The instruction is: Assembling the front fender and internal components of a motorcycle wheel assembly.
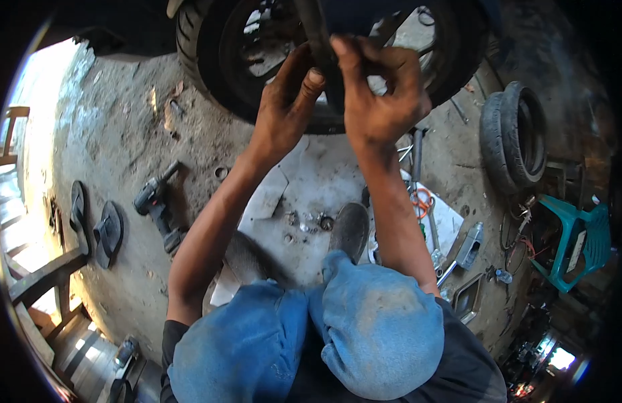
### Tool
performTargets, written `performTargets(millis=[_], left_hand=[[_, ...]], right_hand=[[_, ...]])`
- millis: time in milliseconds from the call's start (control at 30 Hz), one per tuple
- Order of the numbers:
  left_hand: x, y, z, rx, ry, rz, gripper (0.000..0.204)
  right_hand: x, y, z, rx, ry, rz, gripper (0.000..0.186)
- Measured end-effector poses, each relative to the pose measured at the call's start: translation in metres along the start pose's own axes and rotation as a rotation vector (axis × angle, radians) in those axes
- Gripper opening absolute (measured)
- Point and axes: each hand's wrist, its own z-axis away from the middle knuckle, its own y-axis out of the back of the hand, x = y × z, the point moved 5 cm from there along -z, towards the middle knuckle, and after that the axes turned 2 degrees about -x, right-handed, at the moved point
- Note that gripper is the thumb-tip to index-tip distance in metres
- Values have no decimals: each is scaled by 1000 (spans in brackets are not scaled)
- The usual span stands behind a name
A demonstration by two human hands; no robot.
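Observation:
A motorcycle wheel point(210, 74) with a black tyre and dark spokes stands at the top of the view. A dark tube point(313, 23), like a fork leg, comes down in front of it. My left hand point(289, 101) is closed at the tube's left side, fingers reaching behind it and thumb in front. On the other side my right hand point(385, 94) is closed, fingers curled and thumb and forefinger against the tube's edge. Whatever small part the right fingers pinch is hidden. The tube's lower end is dark and partly covered by both hands.
Small metal parts point(324, 221) lie on a pale sheet point(317, 168) between my feet. A cordless drill point(156, 205) and sandals point(108, 235) are on the left. On the right are loose tyres point(502, 141), tools, a clear bottle point(470, 245) and a green plastic stool point(559, 255).

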Motion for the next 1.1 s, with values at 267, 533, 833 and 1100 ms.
performTargets(millis=[267,533,833,1100], left_hand=[[-76,61,152,-284,656,-196,31],[-112,41,256,-758,630,-616,26],[-124,38,254,-649,441,-734,23],[5,47,50,171,660,354,31]], right_hand=[[1,-7,9,-76,-10,-168,26],[-1,-1,1,-91,135,-39,25],[10,28,49,-108,-383,-195,24],[9,117,252,-649,-740,178,16]])
